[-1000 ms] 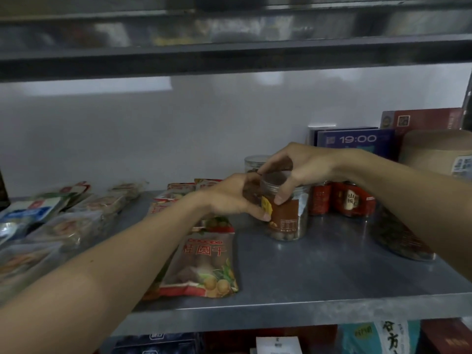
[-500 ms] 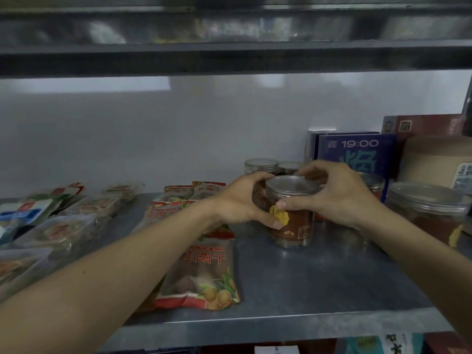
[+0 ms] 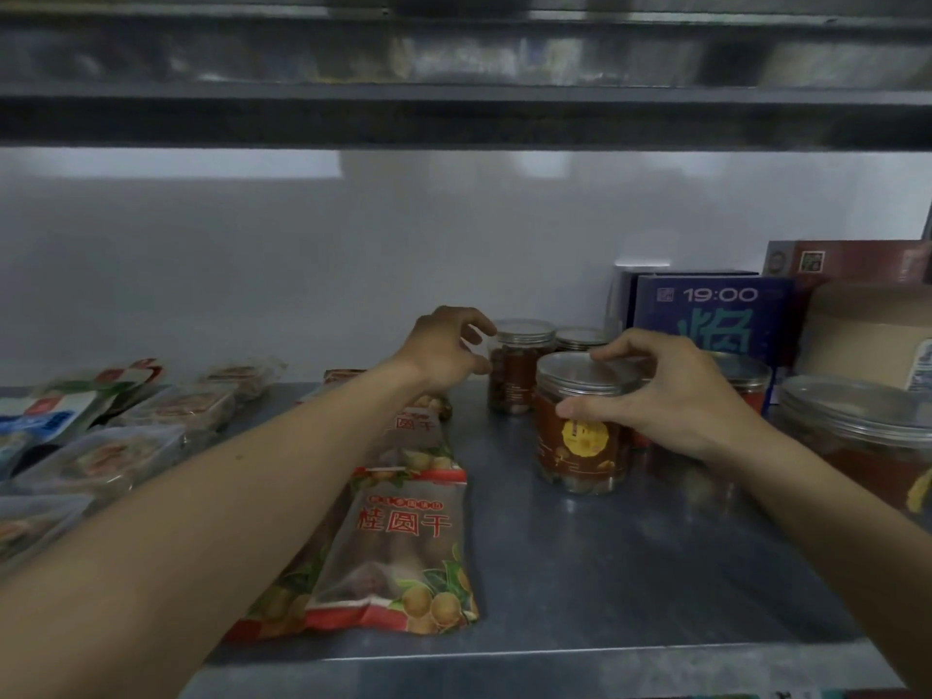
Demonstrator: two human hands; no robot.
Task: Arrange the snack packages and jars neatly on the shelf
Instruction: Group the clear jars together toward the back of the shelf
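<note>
Shelf (image 3: 630, 572): grey metal, bare in front of the jars.
Longan packet (image 3: 398, 542): flat near the front edge, label up, partly over another packet on its left; more run back in a rough line.
Wrapped trays (image 3: 101, 456): overlapping on the left, at mixed angles.
Right hand (image 3: 671, 396): holds the front jar, thumb on the wall, fingers over the lid.
Front jar (image 3: 580, 446): upright at mid-depth, right of the packets, label facing out.
Left hand (image 3: 444, 350): fingers curled at the rear jar's lid; I cannot tell whether it grips (or only nears it).
Rear jar (image 3: 514, 375): upright, behind and left of the front jar, another jar just beside it.
Blue box (image 3: 716, 320): standing at the back wall.
Progress: probably midway; the jars are being grouped on the right, while the packets and trays look unsorted.
</note>
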